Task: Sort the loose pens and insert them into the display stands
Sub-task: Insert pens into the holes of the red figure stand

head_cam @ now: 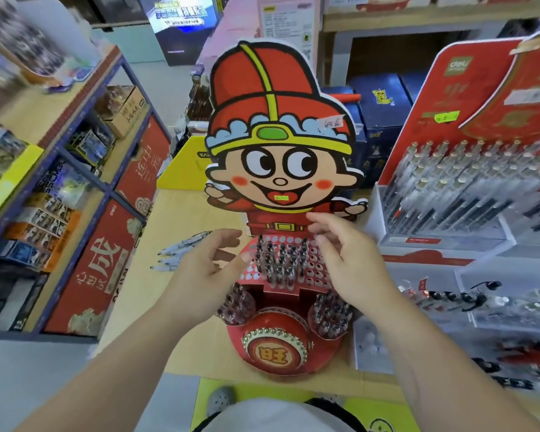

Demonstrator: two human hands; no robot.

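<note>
The cardboard display stand (281,169) presented a red panel of round holes, partly filled with upright pens (281,263). The left hand (200,275) and right hand (346,260) flanked it, fingers spread, holding nothing; loose pens (172,255) lay on the table (175,210) leftward.

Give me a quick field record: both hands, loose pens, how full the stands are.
left hand: open, holds nothing, by the grid's left edge
right hand: open, holds nothing, fingers over the grid's right side
loose pens: a few lying on the table, left of the stand
cartoon stand: pens in the middle holes, empty holes on either side
side cups: both packed with pens
red stand: at right, rows of pens
</note>
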